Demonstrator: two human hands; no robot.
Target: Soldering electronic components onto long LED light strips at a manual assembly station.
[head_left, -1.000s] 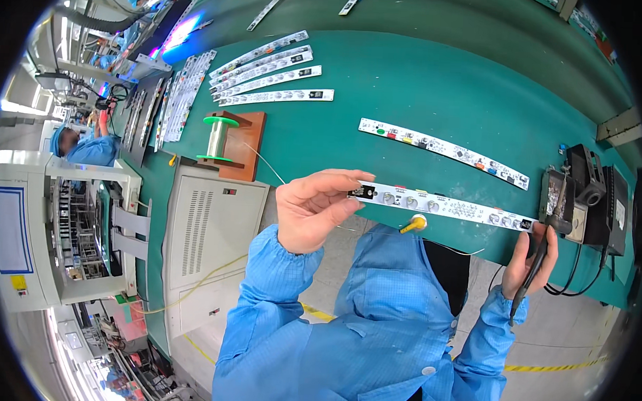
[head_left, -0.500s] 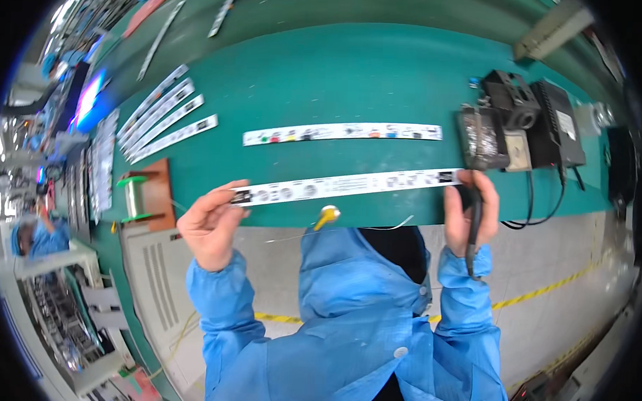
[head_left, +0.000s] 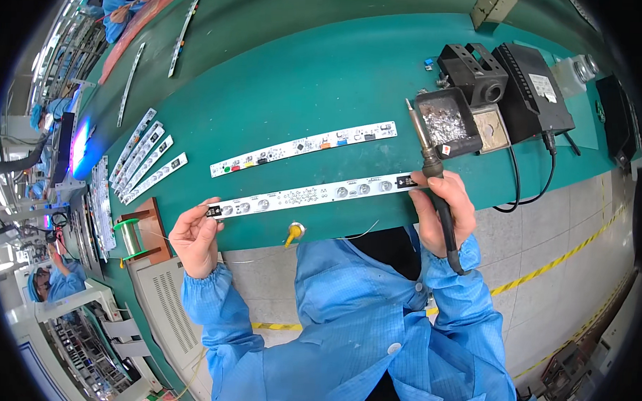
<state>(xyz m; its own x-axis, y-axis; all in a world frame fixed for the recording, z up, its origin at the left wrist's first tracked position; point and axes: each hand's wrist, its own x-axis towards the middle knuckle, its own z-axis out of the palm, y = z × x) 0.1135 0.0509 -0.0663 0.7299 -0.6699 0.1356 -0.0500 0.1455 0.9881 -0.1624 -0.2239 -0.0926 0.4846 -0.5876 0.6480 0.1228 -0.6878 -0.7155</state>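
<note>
A long, narrow white circuit board (head_left: 303, 197) is stretched between my hands near the table's front edge. My left hand (head_left: 194, 237) pinches its black-marked left end between thumb and fingers. At the other end my right hand (head_left: 444, 213) is closed on a soldering iron (head_left: 444, 222), its thumb and a finger also gripping the board. The iron's bare tip points up and away, beside the black tray. Just beyond, a second white board (head_left: 305, 149) with coloured connectors lies on the green mat (head_left: 297, 79).
Several boards (head_left: 156, 176) lie fanned out at left, behind a solder wire spool (head_left: 130, 239) on its stand. A yellow-tipped piece (head_left: 294, 233) sits at the front edge. Right: a black metal tray (head_left: 447, 123), an iron holder (head_left: 472, 73) and a black soldering station (head_left: 533, 88). Co-workers are at far left.
The whole view has shifted and turned a little, so the table's things sit differently in it. My hands still hold the board; the iron's shaft and tip now show clearly.
</note>
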